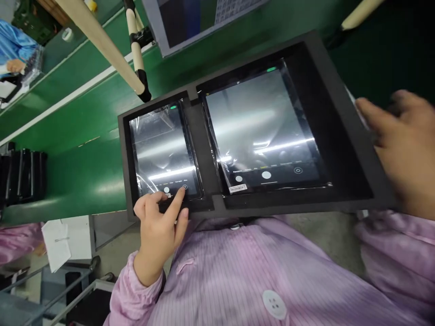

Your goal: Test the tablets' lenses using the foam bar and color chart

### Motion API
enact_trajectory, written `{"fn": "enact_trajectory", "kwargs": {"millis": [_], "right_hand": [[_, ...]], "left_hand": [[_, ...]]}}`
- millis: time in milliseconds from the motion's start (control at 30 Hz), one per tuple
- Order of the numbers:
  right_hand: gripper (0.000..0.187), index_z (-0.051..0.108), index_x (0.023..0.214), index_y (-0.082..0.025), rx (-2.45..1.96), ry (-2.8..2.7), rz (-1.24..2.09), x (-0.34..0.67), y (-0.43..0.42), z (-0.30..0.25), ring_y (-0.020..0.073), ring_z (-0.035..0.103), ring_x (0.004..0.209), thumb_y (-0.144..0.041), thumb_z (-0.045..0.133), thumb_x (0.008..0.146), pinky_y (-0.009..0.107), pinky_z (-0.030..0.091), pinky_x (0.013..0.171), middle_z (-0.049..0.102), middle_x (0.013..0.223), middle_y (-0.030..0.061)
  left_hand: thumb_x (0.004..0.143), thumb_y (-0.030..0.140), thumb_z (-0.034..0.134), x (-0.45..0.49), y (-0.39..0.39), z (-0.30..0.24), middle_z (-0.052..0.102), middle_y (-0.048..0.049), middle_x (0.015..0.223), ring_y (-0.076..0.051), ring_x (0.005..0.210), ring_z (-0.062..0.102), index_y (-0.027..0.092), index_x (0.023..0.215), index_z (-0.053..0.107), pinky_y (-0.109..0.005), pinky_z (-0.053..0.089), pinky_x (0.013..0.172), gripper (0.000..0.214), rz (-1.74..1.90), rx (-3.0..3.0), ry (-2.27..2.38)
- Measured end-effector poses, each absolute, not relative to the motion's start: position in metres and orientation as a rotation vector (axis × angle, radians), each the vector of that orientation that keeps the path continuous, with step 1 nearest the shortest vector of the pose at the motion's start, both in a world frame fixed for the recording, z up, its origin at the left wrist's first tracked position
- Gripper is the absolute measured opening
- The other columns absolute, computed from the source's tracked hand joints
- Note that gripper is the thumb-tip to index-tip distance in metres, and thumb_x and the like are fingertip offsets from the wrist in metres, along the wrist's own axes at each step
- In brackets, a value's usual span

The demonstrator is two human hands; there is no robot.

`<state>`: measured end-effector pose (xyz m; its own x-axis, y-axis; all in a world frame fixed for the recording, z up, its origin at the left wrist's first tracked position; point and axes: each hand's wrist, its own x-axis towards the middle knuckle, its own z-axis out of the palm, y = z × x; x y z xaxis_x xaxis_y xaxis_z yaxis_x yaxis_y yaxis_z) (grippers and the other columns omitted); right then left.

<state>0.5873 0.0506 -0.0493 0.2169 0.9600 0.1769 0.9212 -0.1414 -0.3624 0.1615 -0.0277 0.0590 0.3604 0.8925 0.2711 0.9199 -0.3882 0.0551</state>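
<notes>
Two tablets with lit screens, a smaller left one (163,149) and a larger right one (254,122), lie in the recesses of a black foam tray (136,206). Both show a camera screen with round buttons, and clear film glints around them. My left hand (159,231) is at the smaller tablet's lower edge, its index fingertip on the icon at the bottom right and the other fingers apart. Beyond the tray's right end, my right hand (404,145) is blurred; its curled fingers are at a thin pale edge that I cannot identify.
A monitor (204,22) stands behind the tray on the green bench (102,167). Cream pipe posts (105,45) rise nearby. Black items (23,176) stand at left. A person in blue (15,50) works across the bench; a pink sleeve (20,242) shows at left.
</notes>
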Motion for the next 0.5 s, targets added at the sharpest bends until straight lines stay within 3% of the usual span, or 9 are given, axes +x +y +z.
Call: {"fn": "enact_trajectory", "kwargs": {"millis": [133, 233, 300, 367, 433, 500], "right_hand": [[0.065, 0.041, 0.154, -0.031, -1.900, -1.495, 0.506, 0.555, 0.033, 0.002, 0.0278, 0.051, 0.136, -0.064, 0.044, 0.097, 0.050, 0.041, 0.114, 0.047, 0.152, 0.0091], [0.085, 0.030, 0.160, -0.025, -1.809, -1.588, 0.779, 0.533, 0.027, 0.032, 0.0323, 0.046, 0.139, -0.064, 0.055, 0.090, 0.048, 0.046, 0.112, 0.037, 0.159, 0.0096], [0.096, 0.021, 0.163, -0.022, -1.846, -1.701, 0.812, 0.525, 0.028, 0.041, 0.0349, 0.050, 0.133, -0.062, 0.060, 0.085, 0.045, 0.054, 0.101, 0.027, 0.163, 0.0104], [0.100, 0.014, 0.164, -0.024, -1.873, -1.765, 0.809, 0.522, 0.029, 0.042, 0.0288, 0.064, 0.108, -0.059, 0.062, 0.084, 0.040, 0.061, 0.083, 0.022, 0.164, 0.0114], [0.101, 0.011, 0.164, -0.030, -1.866, -1.792, 0.778, 0.522, 0.028, 0.038, 0.0191, 0.066, 0.082, -0.056, 0.065, 0.082, 0.038, 0.061, 0.071, 0.023, 0.163, 0.0124], [0.104, 0.010, 0.164, -0.032, -1.849, -1.803, 0.731, 0.523, 0.028, 0.034, 0.0163, 0.064, 0.074, -0.055, 0.067, 0.080, 0.037, 0.061, 0.068, 0.026, 0.161, 0.0132]], "left_hand": [[0.095, 0.034, 0.057, 0.155, -0.032, 0.057, 0.049, -0.0155, 0.115, -0.031, 0.109, 0.045, 0.022, 0.129, 0.068, -0.052, 0.035, 0.096, 0.038, -0.257, -2.480, -1.691], [0.096, 0.036, 0.053, 0.139, -0.037, 0.056, 0.054, -0.0183, 0.117, -0.036, 0.115, 0.047, 0.021, 0.140, 0.058, -0.059, 0.035, 0.098, 0.047, -0.271, -2.291, -1.825], [0.097, 0.037, 0.049, 0.129, -0.038, 0.055, 0.059, -0.0202, 0.116, -0.041, 0.125, 0.045, 0.018, 0.152, 0.041, -0.063, 0.034, 0.101, 0.059, -0.274, -2.198, -1.941], [0.098, 0.038, 0.046, 0.125, -0.037, 0.053, 0.062, -0.0232, 0.119, -0.044, 0.136, 0.040, 0.013, 0.157, 0.027, -0.067, 0.031, 0.104, 0.067, -0.278, -2.197, -2.028], [0.098, 0.041, 0.045, 0.126, -0.036, 0.052, 0.060, -0.0272, 0.125, -0.046, 0.140, 0.037, 0.009, 0.155, 0.030, -0.070, 0.030, 0.105, 0.067, -0.319, -2.178, -2.121], [0.096, 0.045, 0.047, 0.128, -0.034, 0.050, 0.059, -0.0286, 0.129, -0.047, 0.139, 0.040, 0.009, 0.148, 0.041, -0.072, 0.030, 0.106, 0.064, -0.396, -2.133, -2.220]]}}
